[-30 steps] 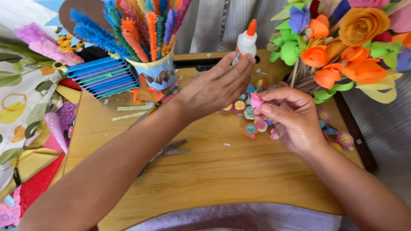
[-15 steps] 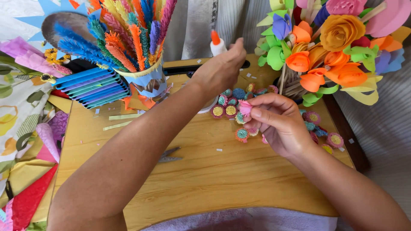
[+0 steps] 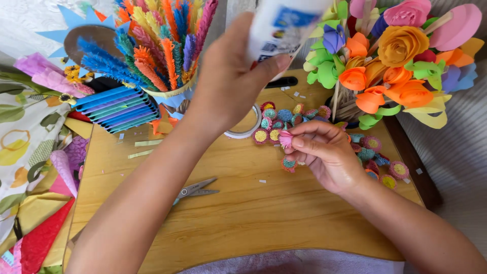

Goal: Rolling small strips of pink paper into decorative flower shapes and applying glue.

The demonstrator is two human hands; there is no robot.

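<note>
My left hand (image 3: 231,81) is raised above the wooden board (image 3: 243,213) and grips a white glue bottle (image 3: 284,25), lifted close to the camera. My right hand (image 3: 324,152) rests low over the board and pinches a small pink fringed paper flower (image 3: 285,138) between thumb and fingers. Several small rolled paper flowers (image 3: 276,119) in pink, teal and yellow lie on the board just beyond and to the right of that hand.
A cup of fringed paper stems (image 3: 162,45) stands at the back left, a paper-flower bouquet (image 3: 395,56) at the back right. Scissors (image 3: 195,190) lie mid-board. A tape roll (image 3: 248,129), a stack of blue paper strips (image 3: 116,106) and coloured paper sheets (image 3: 30,152) are at left.
My left hand reached to the back of the board, took the glue bottle and lifted it up toward the camera. My right hand stayed put with the pink flower.
</note>
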